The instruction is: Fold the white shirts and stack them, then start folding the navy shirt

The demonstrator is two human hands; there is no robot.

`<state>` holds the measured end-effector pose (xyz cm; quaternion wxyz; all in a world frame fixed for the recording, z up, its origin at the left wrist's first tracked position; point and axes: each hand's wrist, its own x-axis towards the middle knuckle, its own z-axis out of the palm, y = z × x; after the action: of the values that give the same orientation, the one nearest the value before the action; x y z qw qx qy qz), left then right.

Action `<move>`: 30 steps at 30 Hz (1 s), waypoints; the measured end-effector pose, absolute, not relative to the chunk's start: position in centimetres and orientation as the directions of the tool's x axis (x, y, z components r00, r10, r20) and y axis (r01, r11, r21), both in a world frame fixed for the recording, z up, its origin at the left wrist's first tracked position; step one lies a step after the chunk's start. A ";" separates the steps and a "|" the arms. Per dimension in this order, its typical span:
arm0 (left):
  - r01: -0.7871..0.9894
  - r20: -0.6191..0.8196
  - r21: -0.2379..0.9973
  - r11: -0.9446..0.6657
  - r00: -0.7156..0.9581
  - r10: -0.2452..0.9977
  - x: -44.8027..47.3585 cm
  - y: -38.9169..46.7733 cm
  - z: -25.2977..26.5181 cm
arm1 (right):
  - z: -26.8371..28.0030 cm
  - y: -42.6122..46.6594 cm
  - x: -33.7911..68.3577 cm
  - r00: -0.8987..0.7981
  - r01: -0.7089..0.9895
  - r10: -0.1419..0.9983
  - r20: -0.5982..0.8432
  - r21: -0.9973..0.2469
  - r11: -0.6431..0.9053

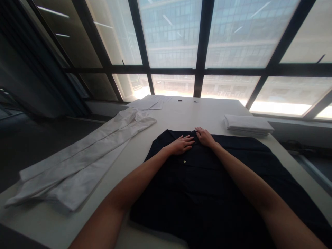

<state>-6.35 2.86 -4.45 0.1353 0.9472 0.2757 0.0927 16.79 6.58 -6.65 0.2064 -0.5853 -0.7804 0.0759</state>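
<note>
A dark navy garment point(192, 193) with a small pale button point(184, 161) lies spread on the white table point(181, 116). Flat on its upper part rests my left hand point(181, 144), its fingers spread and pointing right. My right hand point(204, 137) is just beside it, touching the garment's far edge with fingers stretched forward. Neither hand grips the cloth visibly. The button sits a little below my left hand. Both forearms reach across the dark fabric, covering parts of it.
Along the table's left side lies a long white garment point(85, 155), partly over the edge. White paper sheets point(147, 103) are at the far left corner. A folded stack of white cloth point(247, 124) stands at the right edge. Large framed windows point(171, 38) rise behind the table.
</note>
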 end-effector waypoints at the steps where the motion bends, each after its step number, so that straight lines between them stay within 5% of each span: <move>1: 0.504 0.087 0.312 -0.805 0.829 0.553 -6.4 2.9 -4.4 | -6.7 6.6 16.8 -0.241 0.885 0.944 0.225 -0.349 0.309; 9: 0.588 0.403 0.317 -0.745 0.627 0.666 -6.4 3.2 -4.2 | -6.8 6.8 16.9 -0.247 0.886 0.945 0.214 -0.344 0.310; 16: 0.637 0.146 0.298 -0.711 0.705 0.694 -6.5 3.2 -4.6 | -6.5 6.3 16.8 -0.284 0.860 0.931 0.231 -0.367 0.353; 30: 0.606 0.033 0.295 -0.739 0.766 0.642 -6.5 3.3 -4.6 | -6.3 6.1 16.7 -0.334 0.893 0.930 0.151 -0.264 0.364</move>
<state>-6.54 3.27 -4.65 0.1346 0.9301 0.3353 0.0663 16.70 6.14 -6.28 0.1386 -0.5601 -0.8141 0.0666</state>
